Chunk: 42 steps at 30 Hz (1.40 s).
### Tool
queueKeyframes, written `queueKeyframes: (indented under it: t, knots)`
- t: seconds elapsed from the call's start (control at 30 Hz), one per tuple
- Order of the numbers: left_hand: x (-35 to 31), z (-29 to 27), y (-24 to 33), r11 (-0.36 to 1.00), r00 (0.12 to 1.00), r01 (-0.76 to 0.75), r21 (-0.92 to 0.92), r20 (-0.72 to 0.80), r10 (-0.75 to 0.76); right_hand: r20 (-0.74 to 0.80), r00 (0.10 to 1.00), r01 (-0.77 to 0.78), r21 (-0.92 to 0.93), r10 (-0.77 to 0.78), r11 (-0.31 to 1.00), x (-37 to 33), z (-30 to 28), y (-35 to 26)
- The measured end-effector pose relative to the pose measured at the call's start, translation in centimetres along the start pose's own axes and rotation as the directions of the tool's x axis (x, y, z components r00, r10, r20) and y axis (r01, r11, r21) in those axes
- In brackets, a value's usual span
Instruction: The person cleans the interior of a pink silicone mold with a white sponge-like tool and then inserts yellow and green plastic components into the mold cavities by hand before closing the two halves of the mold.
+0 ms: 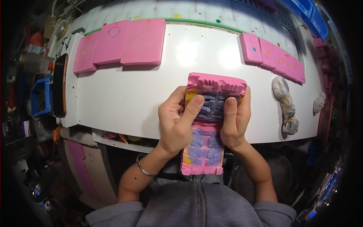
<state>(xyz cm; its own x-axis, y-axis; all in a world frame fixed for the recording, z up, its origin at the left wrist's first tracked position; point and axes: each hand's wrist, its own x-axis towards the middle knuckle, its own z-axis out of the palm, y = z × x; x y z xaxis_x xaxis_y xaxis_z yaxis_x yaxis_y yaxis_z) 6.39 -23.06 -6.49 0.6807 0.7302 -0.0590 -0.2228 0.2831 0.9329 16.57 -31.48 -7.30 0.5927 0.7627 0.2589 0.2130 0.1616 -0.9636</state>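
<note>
A pink rubbery mould (217, 83) with dark purple-grey shaped cavities and yellow patches at its sides is in both my hands above the near edge of the white table. My left hand (172, 119) grips its left side, the thumb pressed on the cavity face. On the opposite side my right hand (235, 119) grips it the same way, thumb on the face. Below it, toward my body, hangs a second mould half (206, 151), pink with lilac cavities. Whether the two halves are joined I cannot tell. My fingers behind the mould are mostly hidden.
Three large pink blocks (143, 43) stand at the back left of the white table (121, 102). Several smaller pink blocks (251, 49) line the back right. A grey-white cloth bundle tied with bands (285, 106) lies at right. Behind runs a pale surface with a green edge (204, 22).
</note>
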Motion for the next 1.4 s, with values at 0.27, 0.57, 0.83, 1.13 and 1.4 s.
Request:
queueKeyframes:
  t: [0.27,0.57,0.83,1.13,1.4]
  knots:
    - [0.7,0.3,0.2,0.995,0.994,-0.032,0.098,0.106,0.022,-0.02,1.0,-0.001,-0.026,0.001,1.0,0.6,0.1,0.1]
    - [-0.4,-1.1,-0.2,0.998,0.989,-0.031,-0.046,0.145,0.038,0.002,0.999,-0.035,-0.014,0.035,0.999,0.7,0.0,0.2]
    - [-0.2,-1.1,0.1,0.998,0.988,-0.035,0.043,0.15,0.028,-0.017,0.999,-0.027,0.036,0.028,0.999,0.4,0.1,0.5]
    - [-0.1,-1.0,-0.1,1.0,0.994,-0.022,0.013,0.107,0.021,0.011,1.0,-0.027,0.008,0.027,1.0,0.5,0.0,0.4]
    - [0.4,-1.1,0.8,0.965,0.975,0.038,0.261,0.203,-0.093,0.009,0.999,-0.035,0.016,0.035,0.999,0.3,0.1,0.4]
